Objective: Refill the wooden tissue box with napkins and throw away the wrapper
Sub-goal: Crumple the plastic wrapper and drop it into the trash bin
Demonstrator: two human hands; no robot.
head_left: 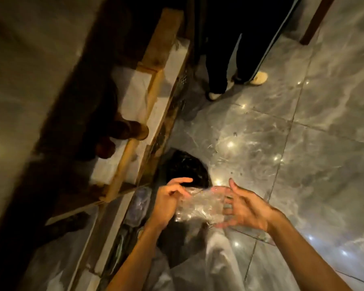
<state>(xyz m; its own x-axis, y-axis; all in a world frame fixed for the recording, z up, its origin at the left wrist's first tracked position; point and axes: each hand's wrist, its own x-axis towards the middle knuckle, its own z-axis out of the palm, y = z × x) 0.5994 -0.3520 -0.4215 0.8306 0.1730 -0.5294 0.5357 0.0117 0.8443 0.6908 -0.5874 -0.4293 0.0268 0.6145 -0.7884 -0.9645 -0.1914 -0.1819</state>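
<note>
both hands held the crumpled clear plastic wrapper (200, 206) above the black-lined bin (185, 171); left hand (166, 201) pinched it, right hand (243, 208) splayed.

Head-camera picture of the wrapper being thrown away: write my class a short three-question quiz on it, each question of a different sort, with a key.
1. True or false: the clear plastic wrapper lies on the floor, untouched.
2. Multiple choice: the dark bin bag is seen A) just beyond the hands, B) on the wooden shelf, C) by the white shoes.
3. Fill in: the wrapper is between the left hand and the ____ hand.

Key: 1 false, it is between both hands; 2 A; 3 right.
</note>
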